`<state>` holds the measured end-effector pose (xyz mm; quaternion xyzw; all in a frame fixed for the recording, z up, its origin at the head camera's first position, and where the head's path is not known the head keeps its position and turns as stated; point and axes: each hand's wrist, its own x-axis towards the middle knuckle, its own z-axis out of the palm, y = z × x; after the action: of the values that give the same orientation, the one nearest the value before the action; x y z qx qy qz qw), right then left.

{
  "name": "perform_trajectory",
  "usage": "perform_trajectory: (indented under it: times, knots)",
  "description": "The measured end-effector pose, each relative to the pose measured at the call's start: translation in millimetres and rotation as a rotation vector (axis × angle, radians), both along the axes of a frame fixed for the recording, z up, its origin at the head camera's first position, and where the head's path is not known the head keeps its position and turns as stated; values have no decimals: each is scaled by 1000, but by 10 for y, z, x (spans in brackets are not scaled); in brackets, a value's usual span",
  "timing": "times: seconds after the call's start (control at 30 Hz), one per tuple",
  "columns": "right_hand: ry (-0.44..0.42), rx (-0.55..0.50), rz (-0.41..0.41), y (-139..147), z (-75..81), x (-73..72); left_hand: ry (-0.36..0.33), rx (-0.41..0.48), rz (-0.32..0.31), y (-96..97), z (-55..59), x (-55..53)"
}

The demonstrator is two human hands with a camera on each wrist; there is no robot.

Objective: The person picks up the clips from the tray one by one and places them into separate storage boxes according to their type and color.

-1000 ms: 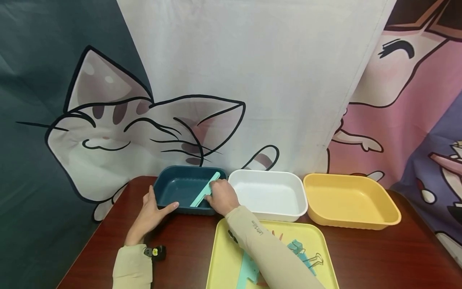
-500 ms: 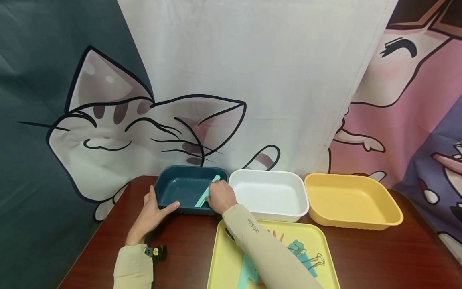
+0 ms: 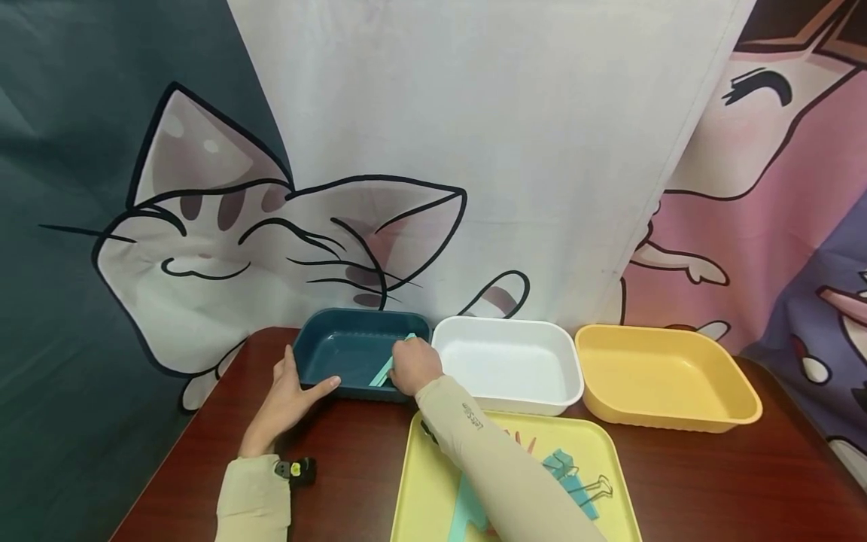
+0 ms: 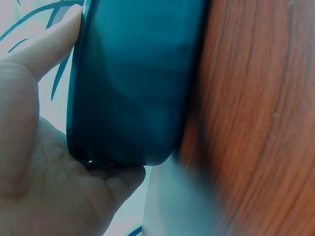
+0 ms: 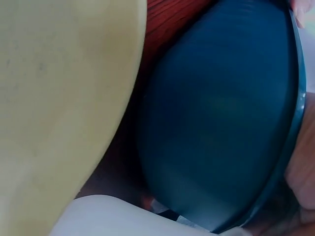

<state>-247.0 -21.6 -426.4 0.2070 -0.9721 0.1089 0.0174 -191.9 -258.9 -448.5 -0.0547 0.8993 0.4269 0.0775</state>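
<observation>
In the head view a dark blue bin stands at the table's back left. My left hand grips its front left corner, the thumb along the front rim and the fingers round the left end. In the left wrist view the thumb rests at the rim. My right hand reaches over the bin's front right corner and holds a long, slim mint-green strip slanting inside the bin. Its middle is hidden by the curled fingers. The right wrist view shows the bin's outer wall, not the strip.
A white bin and a yellow bin stand to the right. The pale yellow tray in front bears a teal binder clip, a mint-green flat piece and reddish slim pieces, partly under the right sleeve.
My right hand has moved slightly down and inward, and the mint-green strip sits lower in the blue bin, with less of it showing. The left hand keeps its place on the corner.
</observation>
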Motion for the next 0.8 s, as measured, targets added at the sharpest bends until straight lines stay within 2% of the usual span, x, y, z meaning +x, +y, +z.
perform_trajectory:
  times: [0.23,0.8]
  knots:
    - [-55,45,-28,-50,-2,-42,0,2,4,-1,3,8]
    - [-66,63,-74,-141,-9,-59,4,-3,0,5,18,14]
